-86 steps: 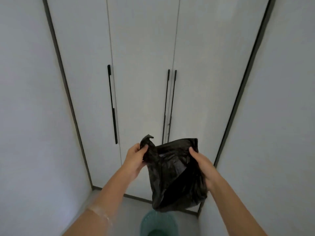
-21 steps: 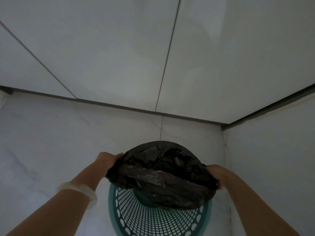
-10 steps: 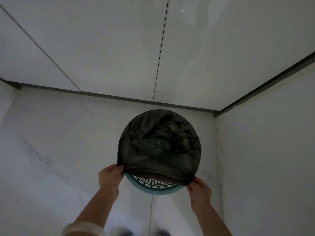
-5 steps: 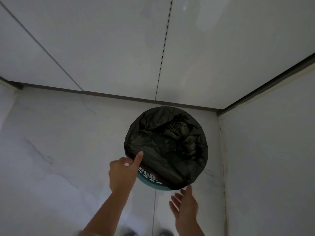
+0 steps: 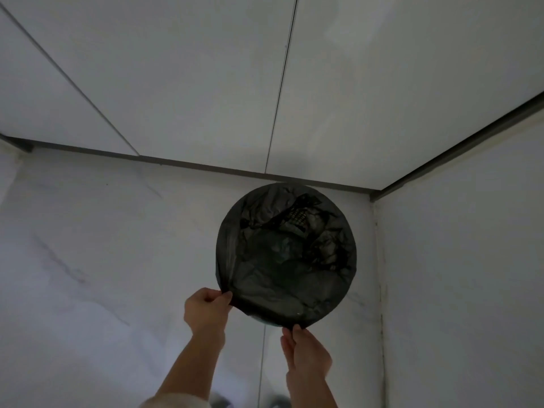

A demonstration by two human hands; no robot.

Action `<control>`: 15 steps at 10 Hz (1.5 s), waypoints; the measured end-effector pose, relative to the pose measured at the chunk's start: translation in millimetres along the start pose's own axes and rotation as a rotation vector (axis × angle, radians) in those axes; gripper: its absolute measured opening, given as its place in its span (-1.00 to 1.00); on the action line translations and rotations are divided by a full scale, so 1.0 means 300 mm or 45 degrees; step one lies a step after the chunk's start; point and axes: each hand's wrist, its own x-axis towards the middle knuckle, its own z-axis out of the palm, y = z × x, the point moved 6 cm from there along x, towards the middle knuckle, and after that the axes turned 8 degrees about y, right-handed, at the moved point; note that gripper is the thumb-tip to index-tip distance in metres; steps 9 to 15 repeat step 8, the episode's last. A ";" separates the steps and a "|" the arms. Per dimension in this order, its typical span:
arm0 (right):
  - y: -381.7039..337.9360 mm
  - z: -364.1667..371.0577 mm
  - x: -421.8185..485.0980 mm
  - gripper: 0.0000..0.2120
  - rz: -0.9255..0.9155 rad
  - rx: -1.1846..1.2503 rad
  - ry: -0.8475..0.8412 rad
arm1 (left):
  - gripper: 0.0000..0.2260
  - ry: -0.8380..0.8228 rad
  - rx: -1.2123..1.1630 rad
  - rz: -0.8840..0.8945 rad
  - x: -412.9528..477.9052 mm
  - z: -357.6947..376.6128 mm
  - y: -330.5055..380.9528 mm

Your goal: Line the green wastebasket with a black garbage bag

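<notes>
The black garbage bag (image 5: 282, 260) covers the round mouth of the green wastebasket, folded over its rim all around. Only a thin sliver of the green wastebasket (image 5: 263, 321) shows under the bag's near edge, and a patch of its mesh shows through the plastic at the far side. My left hand (image 5: 206, 312) pinches the bag's edge at the near left of the rim. My right hand (image 5: 306, 353) pinches the bag's edge at the near right.
The basket stands on a pale marble floor (image 5: 103, 275) in a corner. White cabinet doors (image 5: 206, 83) rise behind it and a white wall (image 5: 471, 260) stands close on its right. Open floor lies to the left.
The bag's near edge now covers the rim where green mesh showed half a second ago. My right hand, then open below the basket, has closed on the bag's edge.
</notes>
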 end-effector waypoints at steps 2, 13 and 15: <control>0.049 0.048 0.046 -0.75 0.076 -0.121 -0.289 | -0.74 -0.429 -0.497 -0.356 0.031 0.030 -0.134; -0.222 -0.081 -0.049 -0.72 -0.362 -0.516 -0.295 | -0.41 -0.372 0.589 -0.062 -0.089 -0.085 0.027; -0.222 -0.081 -0.049 -0.72 -0.362 -0.516 -0.295 | -0.41 -0.372 0.589 -0.062 -0.089 -0.085 0.027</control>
